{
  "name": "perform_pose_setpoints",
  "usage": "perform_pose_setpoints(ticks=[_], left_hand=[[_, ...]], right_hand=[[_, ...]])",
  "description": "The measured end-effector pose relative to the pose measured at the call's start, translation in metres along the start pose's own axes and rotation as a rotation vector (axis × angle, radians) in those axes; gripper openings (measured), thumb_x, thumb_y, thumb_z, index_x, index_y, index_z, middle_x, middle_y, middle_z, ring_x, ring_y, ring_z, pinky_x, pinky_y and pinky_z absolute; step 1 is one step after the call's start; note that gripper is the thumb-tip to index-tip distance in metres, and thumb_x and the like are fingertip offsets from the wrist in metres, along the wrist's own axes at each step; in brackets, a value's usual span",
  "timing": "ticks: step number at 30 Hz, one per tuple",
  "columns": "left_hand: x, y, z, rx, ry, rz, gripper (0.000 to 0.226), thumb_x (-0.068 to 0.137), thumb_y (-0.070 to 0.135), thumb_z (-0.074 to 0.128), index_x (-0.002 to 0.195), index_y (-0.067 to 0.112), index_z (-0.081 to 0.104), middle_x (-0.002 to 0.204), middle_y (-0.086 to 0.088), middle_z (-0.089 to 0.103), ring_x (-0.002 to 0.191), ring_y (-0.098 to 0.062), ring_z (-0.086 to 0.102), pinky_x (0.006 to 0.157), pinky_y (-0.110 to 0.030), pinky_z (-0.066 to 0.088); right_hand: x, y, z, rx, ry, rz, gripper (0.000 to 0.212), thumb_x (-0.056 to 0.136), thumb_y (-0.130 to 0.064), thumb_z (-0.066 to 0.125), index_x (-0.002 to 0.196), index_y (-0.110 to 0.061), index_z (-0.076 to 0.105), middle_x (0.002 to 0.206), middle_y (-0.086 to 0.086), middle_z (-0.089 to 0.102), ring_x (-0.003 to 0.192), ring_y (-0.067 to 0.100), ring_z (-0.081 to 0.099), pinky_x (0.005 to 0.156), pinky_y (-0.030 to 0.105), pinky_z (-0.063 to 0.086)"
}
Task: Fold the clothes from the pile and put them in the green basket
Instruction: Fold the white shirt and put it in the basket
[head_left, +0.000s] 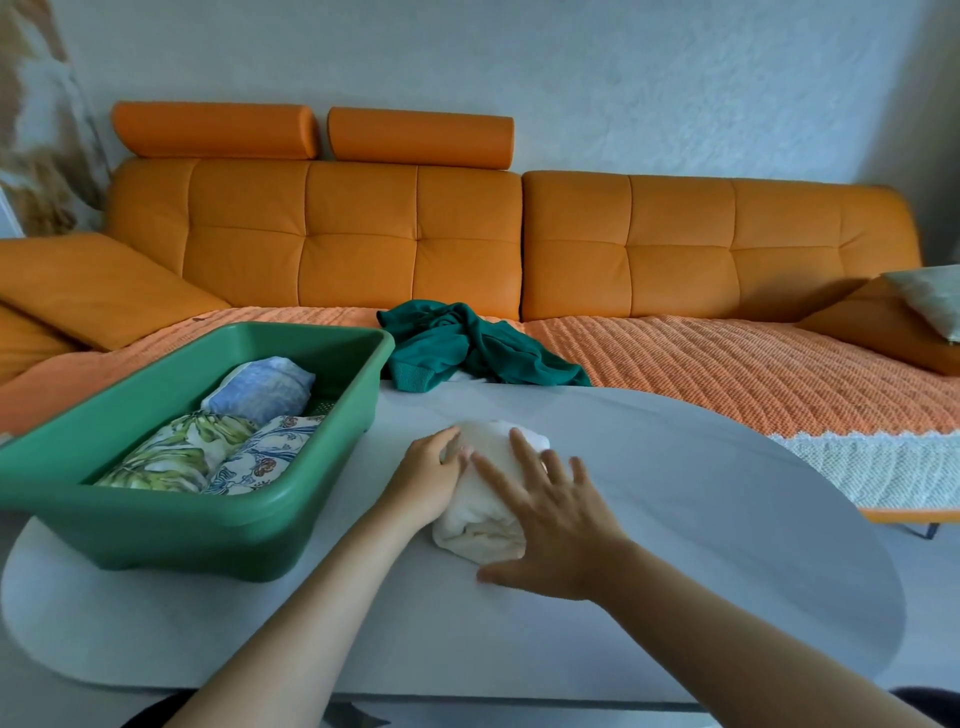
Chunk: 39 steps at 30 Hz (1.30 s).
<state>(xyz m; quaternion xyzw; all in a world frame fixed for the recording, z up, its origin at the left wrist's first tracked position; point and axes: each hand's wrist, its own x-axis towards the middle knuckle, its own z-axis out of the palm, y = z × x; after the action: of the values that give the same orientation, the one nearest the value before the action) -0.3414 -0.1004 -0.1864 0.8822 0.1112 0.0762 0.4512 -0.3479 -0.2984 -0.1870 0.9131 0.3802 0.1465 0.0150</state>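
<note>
Pressing flat on top of the cream bundle (488, 499), the right hand (556, 525) has its grip fully open: fingers straight and spread, thumb down on the white surface (701, 545) by the bundle's near end. The left hand (428, 475) has its grip closed on the bundle's left side, fingers curled into the cloth and thumb up by the far end. The bundle is a rolled or folded garment lying on the surface, just right of the green basket (182, 535) and not touching it. The basket sits on the surface's left part and holds three folded pieces: a blue-and-white piece (262, 389) at the far end, a leaf-print piece (166, 460) and a floral piece (260, 460) side by side nearer. Past the surface's far edge, a dark green garment (467, 348) lies crumpled on the orange sofa (363, 234), on its ribbed orange cover (727, 374). A pale cushion (930, 301) is at the sofa's right end.
</note>
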Motion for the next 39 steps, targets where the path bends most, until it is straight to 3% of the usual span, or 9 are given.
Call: perform_pose_setpoints(ticks=[3,6,12,17,22,27,33,36,39], left_hand=[[-0.002,0.001,0.001,0.075,0.068,0.005,0.039,0.103,0.044,0.045,0.137,0.028,0.053,0.137,-0.005,0.056,0.122,-0.024,0.055,0.099,-0.035,0.045],[-0.010,0.006,0.002,0.144,0.019,0.011,0.044,0.106,0.044,0.033,0.147,0.029,0.044,0.142,-0.004,0.055,0.126,-0.026,0.053,0.103,-0.038,0.044],[-0.019,0.011,0.000,0.114,-0.022,0.038,0.050,0.107,0.042,0.034,0.156,0.031,0.030,0.156,-0.002,0.040,0.140,-0.023,0.042,0.112,-0.036,0.037],[-0.031,0.020,-0.015,0.043,-0.037,0.083,0.054,0.108,0.041,0.030,0.159,0.030,0.017,0.162,0.002,0.028,0.146,-0.019,0.033,0.114,-0.031,0.030],[-0.031,0.052,-0.063,0.064,0.156,0.261,0.052,0.108,0.037,0.030,0.159,0.028,0.020,0.164,0.005,0.021,0.149,-0.014,0.024,0.106,-0.017,0.018],[-0.007,0.077,-0.140,0.113,0.230,0.277,0.050,0.109,0.037,0.027,0.158,0.030,0.023,0.165,0.004,0.022,0.150,-0.017,0.022,0.114,-0.026,0.021],[0.028,0.039,-0.219,0.259,0.204,0.105,0.052,0.107,0.044,0.028,0.157,0.032,0.023,0.159,0.006,0.032,0.142,-0.025,0.038,0.111,-0.040,0.034],[0.048,0.000,-0.240,0.268,0.125,-0.022,0.052,0.106,0.037,0.031,0.156,0.030,0.023,0.131,0.008,0.052,0.095,-0.018,0.059,0.081,-0.035,0.045],[0.069,-0.034,-0.252,0.370,0.035,-0.089,0.054,0.103,0.025,0.039,0.156,0.021,0.028,0.146,-0.004,0.050,0.118,-0.023,0.055,0.091,-0.033,0.044]], right_hand=[[0.004,-0.002,0.003,0.117,0.018,-0.075,0.104,0.081,-0.071,0.058,0.158,-0.042,-0.006,0.167,0.009,-0.015,0.154,0.034,-0.004,0.107,0.052,0.040],[0.009,-0.004,0.007,0.279,-0.003,0.010,0.098,0.088,-0.050,0.066,0.158,-0.042,-0.003,0.165,0.002,-0.021,0.153,0.025,-0.018,0.100,0.043,0.051],[0.025,-0.006,0.019,0.276,0.018,0.122,0.093,0.087,-0.033,0.071,0.160,-0.029,0.012,0.164,0.016,-0.004,0.153,0.037,-0.004,0.097,0.046,0.052],[0.033,-0.004,0.009,0.169,0.151,-0.003,0.100,0.066,-0.012,0.084,0.148,-0.021,0.028,0.144,0.029,0.043,0.136,0.050,0.039,0.046,0.044,0.057],[0.069,-0.012,-0.038,0.172,0.382,-0.075,0.091,0.073,-0.012,0.080,0.151,-0.021,0.033,0.148,0.027,0.041,0.140,0.047,0.035,0.056,0.043,0.058],[0.136,-0.040,-0.090,0.219,0.430,-0.086,0.081,0.079,-0.014,0.075,0.151,-0.018,0.039,0.150,0.026,0.037,0.141,0.046,0.032,0.064,0.051,0.060],[0.216,-0.089,-0.099,0.206,0.247,-0.114,0.079,0.086,-0.018,0.064,0.155,-0.022,0.027,0.149,0.020,0.030,0.140,0.039,0.025,0.078,0.050,0.056],[0.245,-0.110,-0.086,0.175,0.069,-0.103,0.075,0.088,-0.021,0.062,0.154,-0.024,0.026,0.142,0.016,0.035,0.134,0.036,0.030,0.080,0.045,0.054],[0.267,-0.120,-0.075,0.144,-0.047,-0.074,0.069,0.091,-0.021,0.060,0.151,-0.026,0.027,0.138,0.014,0.038,0.130,0.034,0.034,0.081,0.044,0.051]])
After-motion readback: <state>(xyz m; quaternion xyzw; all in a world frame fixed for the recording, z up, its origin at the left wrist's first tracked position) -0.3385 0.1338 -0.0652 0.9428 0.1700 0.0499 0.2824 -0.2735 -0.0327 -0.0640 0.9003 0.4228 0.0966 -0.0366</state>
